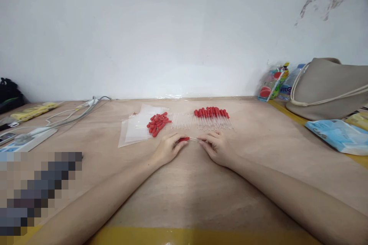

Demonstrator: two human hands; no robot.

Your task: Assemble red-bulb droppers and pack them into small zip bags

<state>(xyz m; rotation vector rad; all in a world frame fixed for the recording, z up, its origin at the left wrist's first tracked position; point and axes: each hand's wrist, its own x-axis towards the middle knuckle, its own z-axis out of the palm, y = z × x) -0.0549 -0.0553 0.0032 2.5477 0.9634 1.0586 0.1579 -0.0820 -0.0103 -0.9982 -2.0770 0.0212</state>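
Between finger and thumb, my left hand (170, 147) pinches a red rubber dropper bulb (184, 139). My right hand (216, 147) grips a thin clear dropper tube (194, 139), whose left end meets the mouth of that bulb. How far the tube sits inside the bulb I cannot tell. Behind my left hand, loose red bulbs (156, 123) are heaped on white plastic bags (135, 126). Bare clear tubes (181, 121) lie side by side to the right of the heap. Farther right, droppers with red bulbs on their tubes (212, 113) rest in a row.
Drink bottles (270, 84), a grey-beige bag (330, 84) and a blue-white packet (339, 136) stand or lie at the right. On the left are a power strip (37, 139), cables (74, 116) and a yellow item (34, 111). A white wall (172, 34) closes off the table's back.
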